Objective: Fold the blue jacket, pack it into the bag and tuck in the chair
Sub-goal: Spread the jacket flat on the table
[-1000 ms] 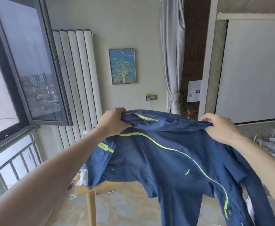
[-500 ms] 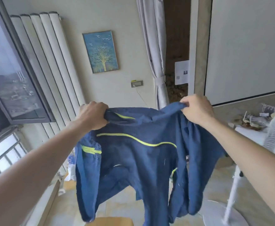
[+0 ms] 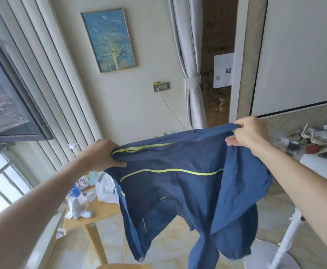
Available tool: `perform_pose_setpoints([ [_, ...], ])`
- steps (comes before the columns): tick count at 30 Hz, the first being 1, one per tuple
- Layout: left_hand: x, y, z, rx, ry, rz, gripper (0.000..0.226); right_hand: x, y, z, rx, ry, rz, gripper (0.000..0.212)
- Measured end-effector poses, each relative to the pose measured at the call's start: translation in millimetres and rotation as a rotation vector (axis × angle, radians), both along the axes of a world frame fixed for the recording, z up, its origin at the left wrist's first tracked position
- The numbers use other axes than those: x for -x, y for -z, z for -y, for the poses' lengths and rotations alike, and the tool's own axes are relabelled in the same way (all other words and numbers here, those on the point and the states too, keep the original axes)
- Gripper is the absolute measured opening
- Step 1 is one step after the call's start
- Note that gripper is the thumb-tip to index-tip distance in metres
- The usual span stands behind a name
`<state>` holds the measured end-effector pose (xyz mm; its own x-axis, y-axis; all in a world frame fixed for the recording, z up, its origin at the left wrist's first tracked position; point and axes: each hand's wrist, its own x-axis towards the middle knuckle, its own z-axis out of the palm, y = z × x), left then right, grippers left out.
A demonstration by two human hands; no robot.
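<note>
The blue jacket (image 3: 180, 191) with yellow-green piping hangs in the air in front of me, held up by its top edge. My left hand (image 3: 102, 155) is shut on its left shoulder. My right hand (image 3: 248, 133) pinches the right shoulder a bit higher. The sleeves and lower part dangle loose over the floor. A curved piece of light wood (image 3: 123, 266) shows at the bottom edge; I cannot tell if it is the chair. No bag can be picked out with certainty.
A wooden table (image 3: 100, 210) at lower left carries a white plastic bag (image 3: 107, 191), a bottle and papers. A white fan stand (image 3: 286, 241) rises at lower right. A cluttered surface (image 3: 317, 138) lies at right. A radiator and window fill the left.
The view has tilted and shifted. Both hands have spread farther apart, stretching the jacket's top edge wider, and the right hand sits higher than the left.
</note>
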<state>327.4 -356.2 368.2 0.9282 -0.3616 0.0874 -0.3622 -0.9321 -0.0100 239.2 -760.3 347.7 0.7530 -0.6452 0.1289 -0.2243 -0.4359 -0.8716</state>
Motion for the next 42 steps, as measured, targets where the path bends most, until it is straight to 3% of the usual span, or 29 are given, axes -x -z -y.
perform_pose_setpoints([
  [4, -66, 41, 30, 0.092, 0.103, -0.102, 0.044, -90, 23, 34, -0.018, -0.042, 0.049, 0.038],
  [7, -123, 70, 57, 0.187, 0.153, -0.116, 0.041, -156, 14, 43, 0.134, -0.005, 0.049, 0.036],
  [9, -161, 87, 71, 0.238, 0.158, -0.142, 0.051, -197, 2, 45, 0.193, 0.015, 0.044, 0.043],
  [15, -247, 129, 104, 0.482, 0.120, -0.241, 0.043, -333, -18, 46, 0.169, -0.072, 0.048, 0.048],
  [19, -294, 185, 114, 0.627, -0.003, -0.350, 0.036, -440, 5, 24, 0.176, -0.215, 0.026, 0.046],
  [22, -326, 242, 115, 0.632, -0.159, -0.449, 0.044, -524, 51, -8, 0.163, -0.372, -0.043, 0.046],
  [27, -370, 348, 107, 0.587, -0.424, -0.701, 0.023, -636, 174, -94, 0.123, -0.848, -0.216, 0.054],
  [30, -387, 402, 94, 0.474, -0.636, -0.825, 0.026, -660, 267, -138, 0.072, -1.195, -0.397, 0.070],
  [33, -396, 442, 82, 0.318, -0.769, -0.902, 0.029, -650, 356, -128, 0.070, -1.224, -0.563, 0.061],
  [35, -401, 457, 80, 0.243, -0.831, -0.892, 0.037, -633, 408, -93, 0.185, -1.113, -0.645, 0.053],
  [37, -412, 464, 82, 0.178, -0.841, -0.759, 0.047, -611, 449, -49, 0.395, -0.989, -0.672, 0.050],
  [39, -434, 463, 91, 0.132, -0.778, -0.556, 0.056, -593, 473, -12, 0.597, -0.884, -0.627, 0.053],
  [42, -475, 467, 110, 0.113, -0.575, -0.336, 0.052, -571, 489, 14, 0.632, -0.764, -0.586, 0.063],
])
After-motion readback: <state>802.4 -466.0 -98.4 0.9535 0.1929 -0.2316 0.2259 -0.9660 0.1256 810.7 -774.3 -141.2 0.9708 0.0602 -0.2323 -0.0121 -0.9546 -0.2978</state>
